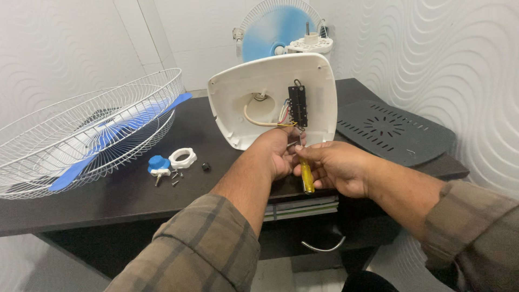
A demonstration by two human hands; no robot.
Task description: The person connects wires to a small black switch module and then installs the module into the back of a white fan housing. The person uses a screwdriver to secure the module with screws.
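**A:** What have your hands got hold of?

**B:** Your left hand is curled around the lower edge of the white fan base housing, fingers closed on its rim, propping it upright on the dark table with the hollow underside facing you. Your right hand is wrapped around a yellow-handled screwdriver, fingers together on the handle, its butt sticking out below them.

**A:** Where does the screwdriver's tip sit?

**B:** Just above your right fingertips, at the bottom of the black switch block inside the housing. I cannot tell whether it touches a screw; your left fingers cover that spot. Coloured wires run from the block down towards your left thumb, and a cream cable loops beside them.

**A:** And farther out?

**B:** Left of your left hand, well apart, lie a blue knob, a white ring nut and a few small screws. Beyond them rests a white wire grille holding a blue fan blade. Right of your right hand lies a grey vented plate. Behind the housing stands a fan head with a blue blade.
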